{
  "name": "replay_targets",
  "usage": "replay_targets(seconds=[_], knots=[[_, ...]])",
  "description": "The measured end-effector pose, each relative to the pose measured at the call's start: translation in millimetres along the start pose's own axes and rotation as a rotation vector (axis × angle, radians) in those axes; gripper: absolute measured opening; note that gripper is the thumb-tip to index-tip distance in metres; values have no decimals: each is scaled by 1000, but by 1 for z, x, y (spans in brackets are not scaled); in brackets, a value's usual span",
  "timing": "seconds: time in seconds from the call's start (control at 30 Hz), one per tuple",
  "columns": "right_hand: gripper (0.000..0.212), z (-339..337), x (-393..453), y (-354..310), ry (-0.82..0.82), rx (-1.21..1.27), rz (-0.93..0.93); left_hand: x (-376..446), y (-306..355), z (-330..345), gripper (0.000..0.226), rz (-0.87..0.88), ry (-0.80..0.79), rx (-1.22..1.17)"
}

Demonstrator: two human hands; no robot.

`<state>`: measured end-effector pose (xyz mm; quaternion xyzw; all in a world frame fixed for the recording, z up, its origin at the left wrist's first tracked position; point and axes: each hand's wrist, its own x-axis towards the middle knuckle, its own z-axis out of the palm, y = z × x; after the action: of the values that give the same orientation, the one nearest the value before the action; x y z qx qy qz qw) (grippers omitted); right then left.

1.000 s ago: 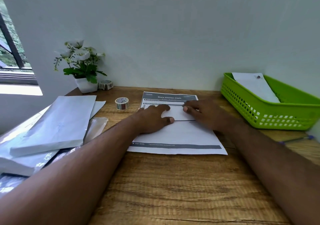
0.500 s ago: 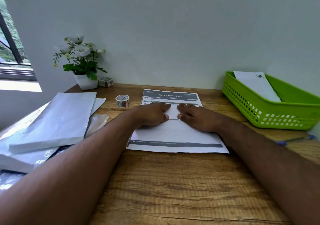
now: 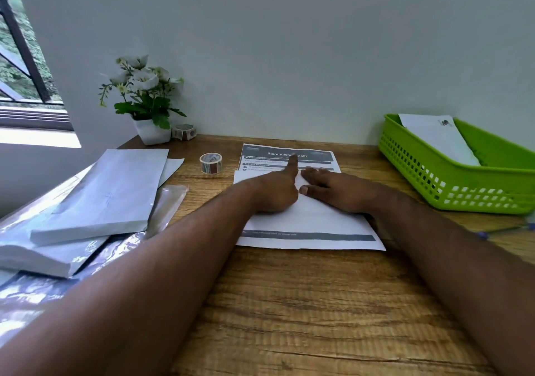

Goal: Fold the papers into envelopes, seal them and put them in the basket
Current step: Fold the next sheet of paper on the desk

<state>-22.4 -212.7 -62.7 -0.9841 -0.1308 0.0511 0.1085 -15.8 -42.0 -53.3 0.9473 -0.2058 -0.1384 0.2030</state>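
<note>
A printed sheet of paper (image 3: 307,225) lies on the wooden desk (image 3: 289,303), its near part folded up over the middle so the white back shows. My left hand (image 3: 278,190) rests on the fold with the index finger stretched forward along the paper and the other fingers curled. My right hand (image 3: 333,187) lies flat on the folded flap beside it, fingers straight. The green basket (image 3: 434,178) stands at the right with one white envelope (image 3: 440,138) inside.
A roll of tape (image 3: 211,163) stands left of the sheet. A stack of papers (image 3: 101,196) on plastic wrap covers the left side. A potted plant (image 3: 144,100) and a second tape roll (image 3: 184,131) sit by the wall. A pen (image 3: 503,229) lies at the right edge.
My hands moved together towards the middle of the fold. My left index finger now points forward over the sheet's heading, while the right hand has flattened on the flap.
</note>
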Motion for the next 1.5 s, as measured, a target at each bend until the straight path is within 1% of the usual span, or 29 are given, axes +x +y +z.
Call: replay_targets(seconds=[0.1, 0.27, 0.37, 0.43, 0.47, 0.5, 0.57, 0.63, 0.7, 0.73, 0.77, 0.8, 0.83, 0.9, 0.93, 1.0, 1.1, 1.2, 1.23, 1.3, 1.4, 1.47, 1.5], knots=[[59, -1, -4, 10, 15, -19, 42, -2, -10, -2, 69, 8, 20, 0], [53, -10, -22, 41, 15, -30, 181, -8, -45, -13, 65, 1, -4, 71], [50, -13, -27, 26, 12, -204, 227, -10, -43, -15, 63, 22, -21, 93], [46, -11, -27, 1, 107, -299, 181, -10, -38, -15, 60, 36, -26, 118], [44, -8, -25, -14, 159, -284, 130, -10, -36, -16, 59, 39, -23, 127], [44, -6, -23, -31, 195, -206, 74, -11, -35, -16, 58, 39, -17, 135], [44, -3, -14, -62, 253, 91, 17, -11, -32, -15, 55, 45, -5, 138], [40, -5, -1, -89, 373, 436, 75, -11, -32, -14, 48, 41, 10, 142], [38, -8, 15, -102, 454, 785, 196, -10, -31, -14, 42, 29, 26, 141], [37, -5, 21, -104, 480, 874, 243, -11, -30, -14, 41, 23, 31, 134], [35, -1, 27, -103, 507, 853, 271, -11, -29, -13, 41, 25, 42, 127], [34, 3, 30, -102, 508, 742, 282, -11, -30, -13, 41, 27, 56, 124], [39, 8, 32, -100, 467, 604, 277, -10, -31, -13, 43, 25, 62, 132], [58, 18, 31, -95, 330, 320, 281, -9, -34, -13, 51, 17, 59, 143], [62, 19, 29, -88, 287, 222, 296, -10, -34, -13, 54, 24, 49, 151], [61, 19, 23, -73, 276, 104, 338, -13, -32, -15, 54, 48, 19, 190], [46, 17, 18, -49, 291, 16, 362, -15, -32, -19, 53, 34, 19, 196], [39, 17, 16, -40, 290, -13, 338, -18, -38, -25, 49, -39, 36, 197], [38, 18, 18, -39, 291, -16, 335, -18, -40, -26, 46, -53, 36, 232], [40, 18, 19, -39, 286, -24, 338, -17, -44, -24, 41, -74, 61, 282], [51, 16, 17, -41, 268, -37, 355, -21, -44, -25, 36, -101, 104, 287], [53, 15, 18, -40, 262, -61, 338, -30, -42, -33, 39, -92, 147, 228], [52, 15, 19, -39, 260, -70, 327, -37, -41, -39, 45, -66, 192, 170]])
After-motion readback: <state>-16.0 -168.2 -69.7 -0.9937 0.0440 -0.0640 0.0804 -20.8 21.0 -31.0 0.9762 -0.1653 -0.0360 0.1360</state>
